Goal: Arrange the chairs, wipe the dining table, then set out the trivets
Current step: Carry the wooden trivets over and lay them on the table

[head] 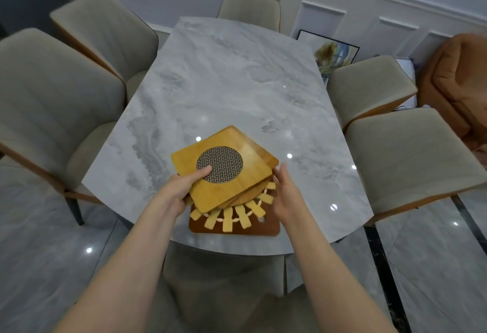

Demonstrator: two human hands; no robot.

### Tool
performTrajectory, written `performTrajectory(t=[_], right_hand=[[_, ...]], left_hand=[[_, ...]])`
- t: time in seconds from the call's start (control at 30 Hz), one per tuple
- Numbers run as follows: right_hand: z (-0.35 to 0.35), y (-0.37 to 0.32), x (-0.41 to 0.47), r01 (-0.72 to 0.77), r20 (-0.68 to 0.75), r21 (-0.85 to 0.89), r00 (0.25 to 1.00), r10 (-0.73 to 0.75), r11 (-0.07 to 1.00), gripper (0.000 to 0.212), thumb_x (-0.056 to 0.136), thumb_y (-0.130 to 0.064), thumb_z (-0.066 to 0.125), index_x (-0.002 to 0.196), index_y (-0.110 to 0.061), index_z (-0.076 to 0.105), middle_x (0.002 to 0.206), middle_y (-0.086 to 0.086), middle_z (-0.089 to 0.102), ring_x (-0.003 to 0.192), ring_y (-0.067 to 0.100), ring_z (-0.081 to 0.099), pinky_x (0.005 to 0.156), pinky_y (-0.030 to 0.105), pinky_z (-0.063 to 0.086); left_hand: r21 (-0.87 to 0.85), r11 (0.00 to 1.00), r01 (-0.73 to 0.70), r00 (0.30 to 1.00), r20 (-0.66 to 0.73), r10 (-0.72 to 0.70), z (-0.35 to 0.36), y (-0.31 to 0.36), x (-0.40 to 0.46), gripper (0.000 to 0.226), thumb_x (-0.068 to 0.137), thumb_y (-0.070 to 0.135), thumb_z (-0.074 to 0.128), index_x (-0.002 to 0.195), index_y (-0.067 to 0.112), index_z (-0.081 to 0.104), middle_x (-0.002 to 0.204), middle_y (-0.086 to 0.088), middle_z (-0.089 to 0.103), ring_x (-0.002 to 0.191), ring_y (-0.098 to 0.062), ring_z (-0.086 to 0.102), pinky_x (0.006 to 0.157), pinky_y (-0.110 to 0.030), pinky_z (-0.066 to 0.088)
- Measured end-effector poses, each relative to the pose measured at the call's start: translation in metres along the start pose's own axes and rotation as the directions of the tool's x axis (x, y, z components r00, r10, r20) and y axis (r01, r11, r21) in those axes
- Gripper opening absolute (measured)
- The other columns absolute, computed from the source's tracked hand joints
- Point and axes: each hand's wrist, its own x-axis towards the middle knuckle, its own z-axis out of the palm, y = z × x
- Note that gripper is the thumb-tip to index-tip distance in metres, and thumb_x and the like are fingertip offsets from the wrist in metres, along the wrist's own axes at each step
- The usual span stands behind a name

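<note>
Trivet stack (232,188) held over the dining table (224,82).
Left hand (181,188) grips the top mesh-centred trivet (221,166); right hand (286,188), fingers straight, touches the stack's edge.

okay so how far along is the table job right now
Chairs sit tucked around the bare, glossy table, so arranging and wiping look done. The left hand grips the trivet stack; the right hand steadies it. No trivet is laid out yet.

Over the marble table (232,77), the left hand (181,190) grips a stack of wooden trivets (224,172), thumb on top; the right hand (288,190) touches its edge with straight fingers.
</note>
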Motion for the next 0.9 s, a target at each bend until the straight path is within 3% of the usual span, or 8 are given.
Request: performTrajectory(t=[0.03, 0.1, 0.2, 0.27, 0.33, 0.47, 0.67, 0.9], right_hand=[[-0.004, 0.006, -0.003, 0.029, -0.002, -0.053, 1.000, -0.029, 0.998, 0.051, 0.099, -0.051, 0.035, 0.126, -0.014, 0.057, 0.121, 0.011, 0.064, 0.114, 0.030, 0.060, 0.095, 0.047, 0.049], [-0.013, 0.025, -0.010, 0.150, 0.007, -0.448, 0.986, -0.165, 0.881, 0.044, 0.102, -0.044, 0.031, 0.124, -0.016, 0.058, 0.120, 0.008, 0.065, 0.112, 0.023, 0.060, 0.098, 0.042, 0.048], [-0.032, 0.061, -0.009, 0.295, 0.228, -0.912, 0.942, -0.245, 0.286, 0.037, 0.100, -0.035, 0.044, 0.135, -0.026, 0.048, 0.144, 0.004, 0.047, 0.132, 0.020, 0.042, 0.111, 0.044, 0.035], [-0.041, 0.078, -0.004, 0.335, 0.335, -0.942, 0.931, -0.145, -0.024, 0.053, 0.097, -0.047, 0.041, 0.147, -0.031, 0.032, 0.160, -0.001, 0.015, 0.148, 0.023, 0.007, 0.120, 0.048, 0.009], [-0.045, 0.091, 0.001, 0.332, 0.353, -0.921, 0.932, -0.079, -0.205, 0.070, 0.089, -0.067, 0.023, 0.151, -0.035, 0.015, 0.161, -0.005, -0.007, 0.147, 0.023, -0.015, 0.119, 0.048, -0.007], [-0.045, 0.106, 0.003, 0.300, 0.343, -0.906, 0.934, -0.101, -0.299, 0.092, 0.069, -0.077, -0.004, 0.152, -0.037, 0.003, 0.159, -0.004, -0.016, 0.140, 0.020, -0.027, 0.115, 0.046, -0.018], [-0.039, 0.106, 0.008, 0.272, 0.315, -0.916, 0.943, -0.109, -0.294, 0.089, 0.070, -0.076, -0.005, 0.151, -0.038, -0.001, 0.159, -0.004, -0.016, 0.141, 0.021, -0.027, 0.115, 0.046, -0.019], [-0.037, 0.106, 0.011, 0.248, 0.296, -0.920, 0.947, -0.122, -0.304, 0.087, 0.072, -0.075, -0.004, 0.151, -0.039, -0.003, 0.160, -0.003, -0.014, 0.144, 0.024, -0.023, 0.113, 0.046, -0.020]], left_hand=[[-0.044, 0.999, -0.013, 1.000, -0.019, 0.012, 0.000, 0.000, -0.002, 0.028, 0.079, 0.022, 0.074, 0.103, 0.016, 0.061, 0.095, -0.003, 0.068, 0.084, -0.018, 0.064, 0.063, -0.030, 0.052], [-0.111, 0.993, -0.042, 0.998, -0.059, 0.036, -0.002, -0.001, -0.006, 0.025, 0.082, 0.021, 0.072, 0.104, 0.017, 0.061, 0.093, -0.001, 0.067, 0.080, -0.015, 0.064, 0.055, -0.027, 0.053], [-0.178, 0.981, -0.080, 0.991, -0.119, 0.059, -0.007, -0.002, -0.009, 0.035, 0.082, 0.021, 0.072, 0.114, 0.015, 0.060, 0.094, -0.002, 0.068, 0.079, -0.016, 0.064, 0.046, -0.024, 0.055], [-0.204, 0.974, -0.101, 0.987, -0.143, 0.073, -0.011, -0.005, -0.009, 0.038, 0.082, 0.019, 0.072, 0.117, 0.013, 0.059, 0.095, -0.003, 0.067, 0.079, -0.016, 0.064, 0.046, -0.025, 0.055], [-0.220, 0.968, -0.120, 0.983, -0.165, 0.084, -0.014, -0.009, -0.010, 0.039, 0.082, 0.017, 0.072, 0.118, 0.013, 0.058, 0.095, -0.002, 0.066, 0.079, -0.015, 0.063, 0.054, -0.029, 0.054], [-0.232, 0.964, -0.128, 0.980, -0.179, 0.087, -0.018, -0.015, -0.009, 0.038, 0.082, 0.017, 0.072, 0.117, 0.014, 0.058, 0.092, 0.000, 0.066, 0.078, -0.013, 0.063, 0.050, -0.025, 0.053], [-0.230, 0.962, -0.150, 0.975, -0.195, 0.105, -0.020, -0.014, -0.004, 0.052, 0.079, 0.018, 0.075, 0.127, 0.011, 0.056, 0.104, -0.004, 0.067, 0.083, -0.015, 0.065, 0.048, -0.025, 0.055], [-0.224, 0.963, -0.147, 0.976, -0.189, 0.105, -0.018, -0.012, 0.003, 0.046, 0.078, 0.018, 0.076, 0.120, 0.013, 0.059, 0.105, -0.005, 0.068, 0.084, -0.016, 0.065, 0.064, -0.032, 0.053]])
